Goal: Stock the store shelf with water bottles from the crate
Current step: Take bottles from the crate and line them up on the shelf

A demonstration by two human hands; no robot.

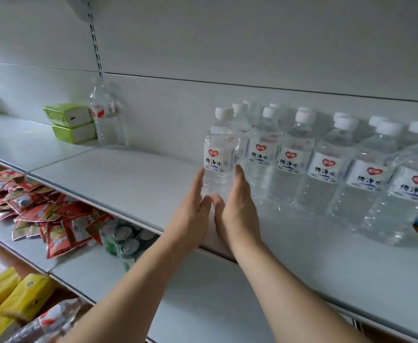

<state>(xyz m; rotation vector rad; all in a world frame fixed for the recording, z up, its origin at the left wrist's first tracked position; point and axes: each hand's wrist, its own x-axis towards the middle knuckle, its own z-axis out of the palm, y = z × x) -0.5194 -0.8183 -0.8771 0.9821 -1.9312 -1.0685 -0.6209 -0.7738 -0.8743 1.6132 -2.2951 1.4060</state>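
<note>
- A clear water bottle (220, 154) with a white cap and a red heart on its label is stood upright on the white shelf (119, 177), at the left end of a row of bottles (326, 164) of the same kind.
- The bottle is flanked at its lower half by both hands: the left hand (193, 209) is laid against its left side, the right hand (237, 206) against its right side.
- The fingers of both hands are held nearly straight along the bottle, and the thumbs are brought together in front of its base; whether the bottle is gripped or only touched cannot be told.
- The row is seen to run off to the right, with a second rank of white caps behind it.
- Further left on the same shelf, a single larger bottle (105, 115) is placed against the back wall, just beside two stacked green-and-white packs (70, 123).
- On the shelf below, red snack packets (30, 204) are heaped at the left, and green cans (126, 243) are stood beside them.
- Yellow packs (12, 295) are seen at the lower left corner.
</note>
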